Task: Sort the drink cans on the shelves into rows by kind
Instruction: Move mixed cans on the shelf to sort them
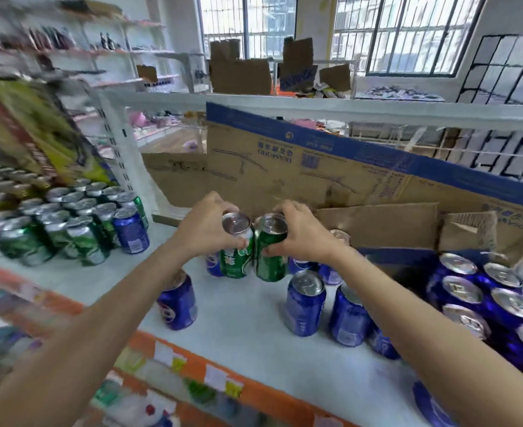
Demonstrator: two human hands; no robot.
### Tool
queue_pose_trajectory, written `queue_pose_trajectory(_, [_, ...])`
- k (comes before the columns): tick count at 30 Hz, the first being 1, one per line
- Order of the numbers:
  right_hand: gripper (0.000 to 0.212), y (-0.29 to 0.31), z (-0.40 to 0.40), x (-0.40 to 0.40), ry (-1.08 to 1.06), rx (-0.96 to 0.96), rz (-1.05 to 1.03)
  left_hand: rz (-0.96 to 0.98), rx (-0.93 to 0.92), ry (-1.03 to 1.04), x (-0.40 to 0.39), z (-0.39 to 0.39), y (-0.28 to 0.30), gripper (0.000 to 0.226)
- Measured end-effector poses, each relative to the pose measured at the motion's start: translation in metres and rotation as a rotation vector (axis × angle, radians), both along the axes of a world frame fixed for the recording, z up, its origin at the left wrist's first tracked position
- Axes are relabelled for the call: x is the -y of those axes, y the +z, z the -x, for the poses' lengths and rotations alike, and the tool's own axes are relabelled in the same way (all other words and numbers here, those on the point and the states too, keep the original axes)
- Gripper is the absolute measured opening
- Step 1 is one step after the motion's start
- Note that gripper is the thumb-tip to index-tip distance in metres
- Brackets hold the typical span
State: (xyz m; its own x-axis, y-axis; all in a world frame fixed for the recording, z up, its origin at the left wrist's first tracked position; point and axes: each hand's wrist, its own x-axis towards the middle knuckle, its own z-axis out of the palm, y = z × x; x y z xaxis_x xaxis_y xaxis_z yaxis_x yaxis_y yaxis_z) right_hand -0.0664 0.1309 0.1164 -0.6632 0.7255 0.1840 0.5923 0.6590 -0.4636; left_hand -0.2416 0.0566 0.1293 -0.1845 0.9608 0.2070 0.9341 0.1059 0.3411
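Note:
My left hand (206, 224) grips a green can (235, 260) by its top, and my right hand (303, 232) grips a second green can (269, 260) the same way. The two cans touch side by side above the middle of the white shelf (247, 322). At the left stands a packed group of green cans (54, 232) with one blue can (130, 231) at its right end. Loose blue cans (304, 303) stand below and behind my hands, one (177, 300) under my left forearm. A dense cluster of blue cans (485, 300) fills the right.
A large brown cardboard sheet with a blue stripe (315, 167) leans along the back of the shelf. An orange price strip with labels (211, 374) runs along the shelf's front edge. Other shelves and barred windows lie beyond, blurred.

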Motion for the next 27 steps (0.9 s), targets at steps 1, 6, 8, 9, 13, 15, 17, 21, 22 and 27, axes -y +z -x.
queue_pose_trajectory(1, [0.072,-0.008,0.01,0.002,0.018,0.046,0.022,0.044,-0.009,0.009,0.003,0.009,-0.008,0.06])
queue_pose_trajectory(6, [0.076,-0.045,0.041,0.012,0.076,0.266,0.055,0.231,-0.107,0.014,0.013,0.033,-0.046,0.054])
queue_pose_trajectory(8, [0.077,-0.052,0.047,0.014,0.071,0.306,0.042,0.241,-0.106,0.02,0.016,0.04,-0.054,0.054])
queue_pose_trajectory(9, [0.077,-0.055,0.049,0.013,0.061,0.318,0.04,0.254,-0.109,0.016,0.015,0.044,-0.055,0.054])
queue_pose_trajectory(13, [0.076,-0.057,0.053,0.012,0.029,0.333,0.078,0.331,-0.196,-0.054,0.005,0.053,-0.049,0.05])
queue_pose_trajectory(15, [0.074,-0.053,0.045,0.01,0.035,0.347,0.101,0.288,-0.208,-0.116,-0.003,0.045,-0.046,0.045])
queue_pose_trajectory(17, [0.062,-0.042,0.027,0.007,0.017,0.341,0.108,0.19,-0.129,-0.186,-0.01,0.027,-0.041,0.043])
queue_pose_trajectory(21, [0.031,-0.018,-0.033,-0.005,-0.081,0.391,0.031,0.1,-0.011,-0.403,-0.023,-0.027,-0.03,0.041])
queue_pose_trajectory(22, [0.024,-0.013,-0.05,-0.007,-0.115,0.406,0.017,0.122,0.008,-0.467,-0.025,-0.041,-0.028,0.042])
queue_pose_trajectory(27, [0.036,-0.001,-0.128,-0.007,-0.255,0.544,0.075,0.248,-0.025,-0.644,-0.037,-0.102,-0.035,0.059])
